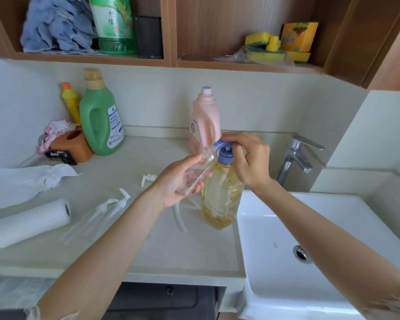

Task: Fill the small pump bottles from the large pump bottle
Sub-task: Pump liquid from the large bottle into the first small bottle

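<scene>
A large clear bottle of yellow liquid (222, 195) with a blue pump head (225, 153) stands on the counter beside the sink. My right hand (247, 158) presses down on top of the pump. My left hand (178, 183) holds a small clear bottle (199, 172) tilted, its open neck right at the blue spout. Two more small clear bottles (88, 222) with white pumps lie on the counter to the left. A loose white pump (148, 179) and a white dip tube (179, 218) lie near my left wrist.
A white sink (310, 227) with a chrome tap (296, 158) lies to the right. A pink bottle (204, 121), a green jug (102, 118) and a paper roll (30, 222) stand or lie on the counter (148, 255). Shelves hang overhead.
</scene>
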### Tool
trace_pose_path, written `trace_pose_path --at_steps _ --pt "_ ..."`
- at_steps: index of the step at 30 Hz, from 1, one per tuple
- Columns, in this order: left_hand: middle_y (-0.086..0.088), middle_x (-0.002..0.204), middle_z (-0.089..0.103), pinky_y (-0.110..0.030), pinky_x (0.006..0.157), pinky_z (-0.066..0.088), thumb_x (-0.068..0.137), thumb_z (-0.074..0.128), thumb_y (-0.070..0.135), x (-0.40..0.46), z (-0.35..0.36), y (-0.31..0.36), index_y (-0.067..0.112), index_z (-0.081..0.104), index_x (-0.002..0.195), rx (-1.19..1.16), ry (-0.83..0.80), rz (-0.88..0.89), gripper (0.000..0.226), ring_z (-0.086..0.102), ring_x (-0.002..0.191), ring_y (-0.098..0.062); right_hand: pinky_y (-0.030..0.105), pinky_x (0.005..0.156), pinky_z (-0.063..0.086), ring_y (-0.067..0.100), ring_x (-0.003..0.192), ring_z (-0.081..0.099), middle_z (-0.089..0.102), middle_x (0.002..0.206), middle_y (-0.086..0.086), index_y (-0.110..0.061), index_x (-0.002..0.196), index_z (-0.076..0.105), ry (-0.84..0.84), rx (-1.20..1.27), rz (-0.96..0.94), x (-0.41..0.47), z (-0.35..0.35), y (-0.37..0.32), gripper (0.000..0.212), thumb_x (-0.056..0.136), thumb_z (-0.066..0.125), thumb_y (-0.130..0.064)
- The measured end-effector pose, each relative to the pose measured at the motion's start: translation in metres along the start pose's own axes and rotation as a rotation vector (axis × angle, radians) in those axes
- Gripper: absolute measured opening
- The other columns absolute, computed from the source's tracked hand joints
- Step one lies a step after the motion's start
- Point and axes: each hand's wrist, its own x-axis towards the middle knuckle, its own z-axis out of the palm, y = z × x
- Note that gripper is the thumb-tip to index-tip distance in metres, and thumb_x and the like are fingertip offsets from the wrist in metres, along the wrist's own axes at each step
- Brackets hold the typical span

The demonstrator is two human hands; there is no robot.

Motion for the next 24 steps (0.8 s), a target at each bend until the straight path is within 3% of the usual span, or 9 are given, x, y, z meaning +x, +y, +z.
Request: trace_pose_path --at_steps 7,12,15,21,24 --pt "-0.005 0.075 0.07 -0.018 0.047 0.046 0.065 0.063 0.044 -0.001 0.002 0.006 0.015 0.065 0.101 0.02 0.009 0.034 0.046 0.052 0.055 -0.012 0.035 0.084 0.053 0.019 0.092 0.067 0.073 0.094 0.007 -0.003 0.089 0.075 -0.006 0.009 0.008 0.005 0.003 -0.002 0.036 0.081 0.04 -0.008" --pt "-0.007 0.071 0.068 -0.019 0.044 0.043 0.065 0.063 0.041 0.003 0.004 0.002 0.014 0.064 0.1 0.019 0.042 0.048 0.044 0.049 0.051 -0.015 0.022 0.095 0.045 0.015 0.103 0.062 0.072 0.099 0.008 -0.001 0.093 0.074 0.123 0.034 0.035 -0.013 0.019 0.003 0.034 0.078 0.045 0.007" --pt "-0.006 0.07 0.068 -0.02 0.043 0.041 0.065 0.063 0.043 0.004 0.001 -0.001 0.013 0.064 0.102 0.063 0.049 0.027 0.047 0.05 0.048 -0.015 0.022 0.099 0.043 0.016 0.105 0.061 0.072 0.099 0.009 0.0 0.094 0.073 0.117 0.033 0.018 -0.025 0.023 0.009 0.038 0.076 0.04 0.003" --pt "-0.006 0.069 0.069 -0.02 0.044 0.042 0.066 0.063 0.041 -0.001 0.005 0.0 0.014 0.064 0.098 0.051 0.045 0.022 0.042 0.05 0.049 -0.014 0.018 0.093 0.044 0.016 0.099 0.063 0.073 0.097 0.006 -0.003 0.091 0.075 0.052 -0.001 0.005 -0.017 0.013 0.002 0.038 0.076 0.04 -0.002" --pt "-0.004 0.07 0.069 -0.019 0.045 0.044 0.068 0.061 0.041 -0.003 0.007 0.006 0.014 0.064 0.097 0.049 0.035 0.026 0.04 0.051 0.051 -0.013 0.023 0.087 0.047 0.017 0.093 0.064 0.073 0.096 0.004 -0.005 0.091 0.075 -0.021 -0.022 -0.023 -0.001 0.001 -0.001 0.036 0.08 0.04 -0.007"
